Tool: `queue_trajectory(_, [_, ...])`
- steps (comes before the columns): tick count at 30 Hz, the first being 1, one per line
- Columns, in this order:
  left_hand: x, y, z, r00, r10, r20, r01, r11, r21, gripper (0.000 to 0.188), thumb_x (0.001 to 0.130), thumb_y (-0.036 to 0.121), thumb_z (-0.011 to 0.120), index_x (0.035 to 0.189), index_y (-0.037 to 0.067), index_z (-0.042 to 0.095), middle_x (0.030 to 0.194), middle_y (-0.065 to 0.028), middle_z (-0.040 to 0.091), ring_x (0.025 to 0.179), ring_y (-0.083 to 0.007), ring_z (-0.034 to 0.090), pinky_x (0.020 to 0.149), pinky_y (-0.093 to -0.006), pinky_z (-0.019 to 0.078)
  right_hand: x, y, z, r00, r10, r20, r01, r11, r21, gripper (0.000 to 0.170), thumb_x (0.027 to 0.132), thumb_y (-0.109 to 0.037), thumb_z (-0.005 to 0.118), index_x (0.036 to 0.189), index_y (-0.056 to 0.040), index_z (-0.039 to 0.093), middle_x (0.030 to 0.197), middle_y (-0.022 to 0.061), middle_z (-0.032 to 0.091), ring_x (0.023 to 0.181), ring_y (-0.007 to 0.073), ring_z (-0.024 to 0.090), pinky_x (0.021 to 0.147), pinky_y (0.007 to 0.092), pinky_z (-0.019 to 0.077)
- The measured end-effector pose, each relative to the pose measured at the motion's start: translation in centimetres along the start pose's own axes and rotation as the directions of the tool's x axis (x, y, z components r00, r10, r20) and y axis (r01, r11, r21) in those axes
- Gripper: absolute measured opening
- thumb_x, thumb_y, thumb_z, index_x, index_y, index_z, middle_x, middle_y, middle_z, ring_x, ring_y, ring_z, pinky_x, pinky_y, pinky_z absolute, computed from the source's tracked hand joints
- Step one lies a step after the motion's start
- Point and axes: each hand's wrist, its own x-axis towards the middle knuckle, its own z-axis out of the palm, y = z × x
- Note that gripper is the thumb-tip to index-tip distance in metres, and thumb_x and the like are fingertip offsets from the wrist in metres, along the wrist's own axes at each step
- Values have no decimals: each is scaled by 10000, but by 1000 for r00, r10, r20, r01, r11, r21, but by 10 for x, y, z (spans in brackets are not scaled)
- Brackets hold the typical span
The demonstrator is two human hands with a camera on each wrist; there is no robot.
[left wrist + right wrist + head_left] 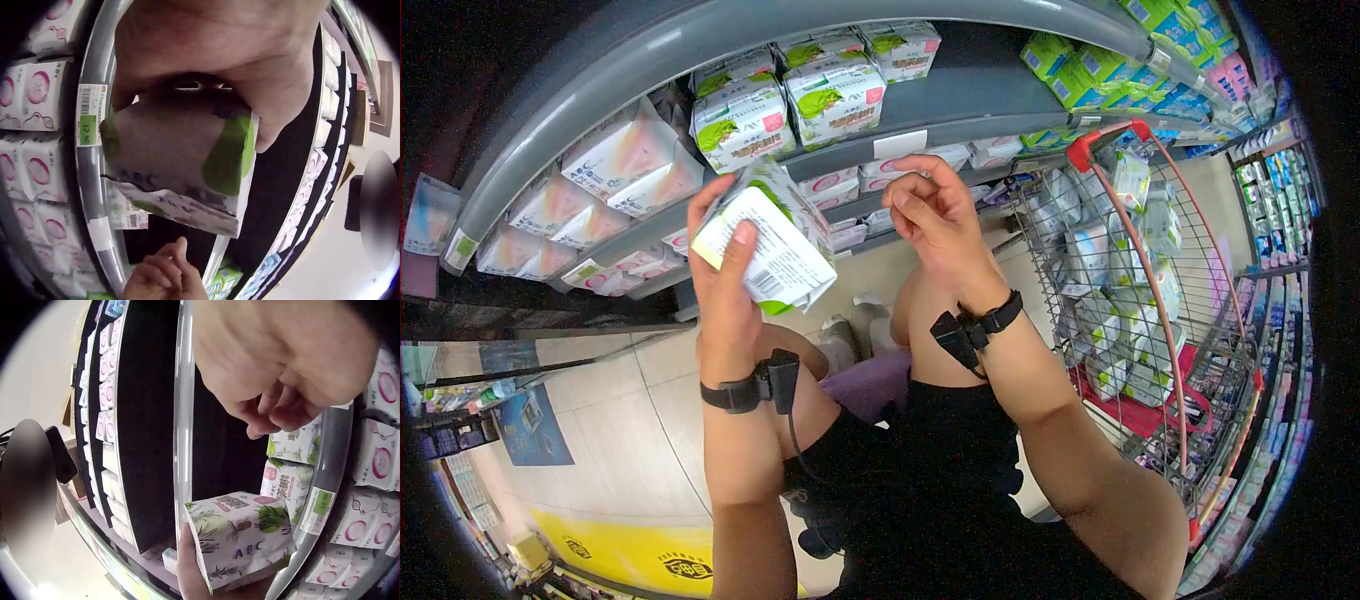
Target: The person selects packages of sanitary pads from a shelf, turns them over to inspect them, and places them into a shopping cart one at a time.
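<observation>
Two hands are up in front of a store shelf (965, 92). The left hand (725, 300) grips a white and green pack (785, 245), with its thumb on the near side and its fingers bent round the far side. The pack is tilted in the air, in front of the shelf, and its near side has small print and a barcode. In the right wrist view, another side has the blue letters ABC and pictures of green plants. The right hand (940, 225) is just beside the pack but apart from it, with its fingers loosely bent. Each wrist has a black strap (735, 396) on it. Some boxy packs (837, 100) with green leaves sit in rows on the shelf. On the right is a wire cart (1082, 152) with a red rim, and lots of packs lie in a heap inside it. The floor (620, 455) has pale tiles, with a yellow patch (622, 548) at the lower left.
</observation>
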Motion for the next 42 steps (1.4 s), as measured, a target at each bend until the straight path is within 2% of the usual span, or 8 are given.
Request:
queue_trajectory(8, [-13, 0, -2, 999, -17, 38, 14, 996, 91, 572, 907, 236, 742, 1390, 83, 476, 1199, -116, 625, 1055, -192, 635, 910, -318, 535, 2, 6, 10, 989, -55, 139, 59, 998, -28, 341, 965, 6, 573, 1305, -29, 576, 913, 48, 662, 601, 34, 448, 532, 182, 341])
queue_trajectory(20, [-15, -2, -4, 998, -40, -46, 39, 999, -12, 505, 965, 255, 685, 1387, 74, 475, 1199, -92, 637, 1034, -167, 645, 889, -306, 539, 4, 18, -2, 964, -134, 231, 99, 983, 157, 224, 976, 24, 447, 942, 14, 669, 699, 4, 493, 547, 53, 349, 505, 230, 272])
queue_trajectory(24, [-13, -14, -15, 976, -181, -122, 165, 978, -130, 490, 1003, 340, 608, 1390, 65, 486, 1268, -83, 625, 1137, -196, 628, 953, -347, 525, -1, 9, -1, 985, -56, 162, 47, 997, 61, 172, 936, -24, 578, 1095, -7, 643, 718, 6, 498, 611, 72, 405, 559, 233, 325])
queue_trajectory(29, [-11, -15, 8, 966, -219, -135, 174, 944, -281, 480, 1040, 371, 524, 1407, 65, 487, 1355, -68, 612, 1234, -214, 599, 1033, -404, 481, -9, -4, 23, 910, -214, 355, 356, 842, -405, 823, 765, -221, 849, 1462, -59, 441, 1244, 117, 575, 1123, 230, 548, 936, 362, 484])
queue_trajectory(32, [-8, -28, 18, 973, -177, -146, 141, 963, -228, 477, 1040, 347, 530, 1431, 81, 464, 1373, -60, 600, 1241, -210, 594, 1066, -424, 452, -13, -13, 32, 860, -172, 481, 476, 611, -633, 1036, 683, -255, 898, 1532, -62, 336, 1504, 134, 406, 1399, 309, 374, 1134, 436, 362])
queue_trajectory(36, [-17, -24, 28, 984, -145, 100, 148, 989, -21, 673, 953, 146, 694, 1521, 70, 341, 1432, -107, 485, 1317, -242, 500, 1099, -412, 434, -12, 6, 21, 910, -272, 314, 415, 598, -685, 1070, 623, -205, 911, 1490, -21, 312, 1430, 201, 461, 1372, 350, 433, 1136, 446, 364])
queue_trajectory(40, [-15, -32, 17, 967, -76, 244, -27, 919, 394, 1020, 733, 300, 917, 1519, 26, 328, 1516, -161, 351, 1334, -281, 474, 1091, -398, 429, -10, -2, 5, 872, -361, 331, 489, 670, -558, 872, 668, -77, 786, 1423, -5, 354, 1348, 191, 498, 1298, 291, 498, 1096, 384, 393])
queue_trajectory(42, [-12, -32, 16, 945, 29, 326, -238, 743, 625, 1136, 635, 388, 962, 1503, 3, 337, 1517, -184, 338, 1359, -311, 434, 1109, -436, 396, -16, -8, 1, 949, -223, 221, 303, 836, -458, 859, 664, -16, 703, 1441, -3, 337, 1349, 159, 504, 1305, 236, 472, 1106, 358, 365])
